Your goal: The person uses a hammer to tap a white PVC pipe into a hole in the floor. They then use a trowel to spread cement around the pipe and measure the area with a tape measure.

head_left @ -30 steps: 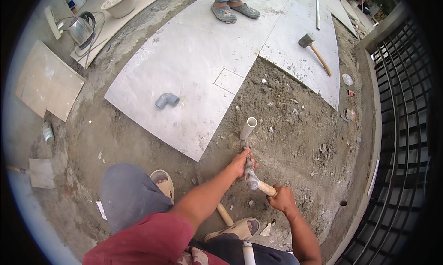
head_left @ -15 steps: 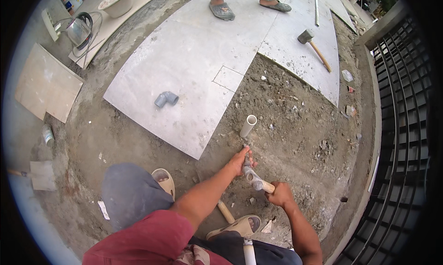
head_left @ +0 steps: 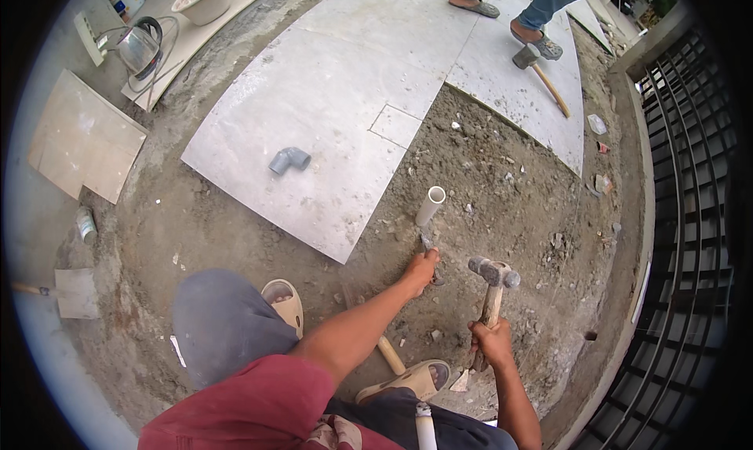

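My left hand [head_left: 423,271] is closed around a short dark metal chisel [head_left: 427,241], its far end close to the foot of an upright white pipe [head_left: 431,207]. The pipe stands in bare, rubble-strewn soil. In my right hand [head_left: 492,342] is a hammer [head_left: 491,297], gripped by its wooden handle. The hammer's metal head is raised to the right of my left hand, apart from the chisel. A grey pipe elbow [head_left: 290,161] lies on the large pale tile [head_left: 314,97] beyond my left arm.
Another person's shoes [head_left: 474,6] are on the tiles at the back, beside a mallet [head_left: 541,70]. A wooden-handled tool [head_left: 391,356] lies between my sandals. Metal bars [head_left: 682,238] line the right side. A kettle [head_left: 140,48] and a basin [head_left: 202,1] sit far left.
My right hand has lifted the hammer up and right, away from the chisel. My left hand has moved slightly right. The other person has stepped right, toward the mallet.
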